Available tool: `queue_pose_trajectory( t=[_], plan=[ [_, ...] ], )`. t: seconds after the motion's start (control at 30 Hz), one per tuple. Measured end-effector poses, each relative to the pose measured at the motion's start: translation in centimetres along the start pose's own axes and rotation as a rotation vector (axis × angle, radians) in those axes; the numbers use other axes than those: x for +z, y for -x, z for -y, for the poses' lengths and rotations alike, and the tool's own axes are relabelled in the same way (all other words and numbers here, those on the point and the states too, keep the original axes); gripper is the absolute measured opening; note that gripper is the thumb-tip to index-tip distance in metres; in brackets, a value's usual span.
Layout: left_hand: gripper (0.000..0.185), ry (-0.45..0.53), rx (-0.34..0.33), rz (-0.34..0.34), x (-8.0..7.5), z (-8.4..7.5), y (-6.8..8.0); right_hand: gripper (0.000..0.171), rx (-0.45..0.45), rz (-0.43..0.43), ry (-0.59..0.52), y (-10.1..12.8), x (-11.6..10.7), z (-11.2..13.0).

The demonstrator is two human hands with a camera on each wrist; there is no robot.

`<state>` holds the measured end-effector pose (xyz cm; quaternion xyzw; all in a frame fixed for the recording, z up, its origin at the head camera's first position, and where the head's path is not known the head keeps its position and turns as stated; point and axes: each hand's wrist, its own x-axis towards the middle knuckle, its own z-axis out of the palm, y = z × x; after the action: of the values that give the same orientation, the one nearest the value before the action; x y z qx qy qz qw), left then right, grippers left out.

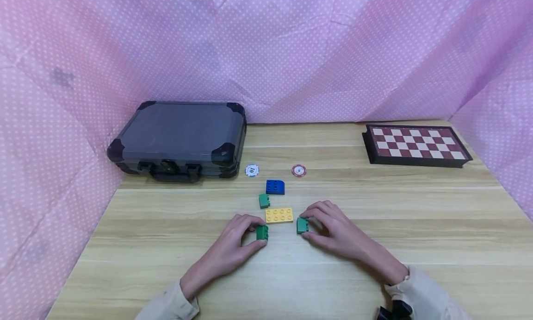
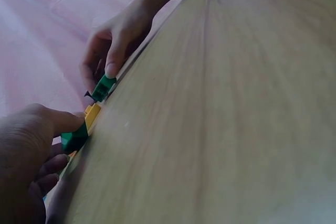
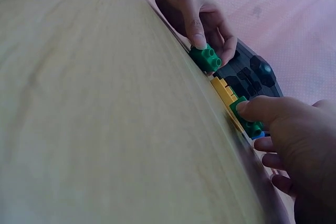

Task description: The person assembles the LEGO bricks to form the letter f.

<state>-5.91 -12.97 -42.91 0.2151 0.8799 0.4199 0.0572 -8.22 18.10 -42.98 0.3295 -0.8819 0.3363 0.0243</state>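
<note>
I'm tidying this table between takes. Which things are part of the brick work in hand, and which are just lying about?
In the work:
left hand, pinching a green brick
right hand, pinching another green brick
yellow plate between them
third green brick and blue brick just beyond

Lying about:
grey case
chessboard
white chip
red chip

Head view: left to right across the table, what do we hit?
Dark case → white chip → green brick in the left hand → yellow plate → red chip → green brick in the right hand → chessboard.
</note>
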Motion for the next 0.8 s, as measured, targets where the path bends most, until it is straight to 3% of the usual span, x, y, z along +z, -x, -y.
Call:
queue_pose_trajectory(
  t=[0.3, 0.8],
  plan=[
    [0.037, 0.046, 0.021, 0.006, 0.24, -0.32, -0.26, 0.039, -0.002, 0.002, -0.002, 0.03, -0.04, -0.02],
    [0.038, 0.1, -0.031, -0.007, 0.49, -0.6, -0.47, 0.04, 0.0, 0.003, -0.018, 0.09, -0.16, 0.15]
  ],
)
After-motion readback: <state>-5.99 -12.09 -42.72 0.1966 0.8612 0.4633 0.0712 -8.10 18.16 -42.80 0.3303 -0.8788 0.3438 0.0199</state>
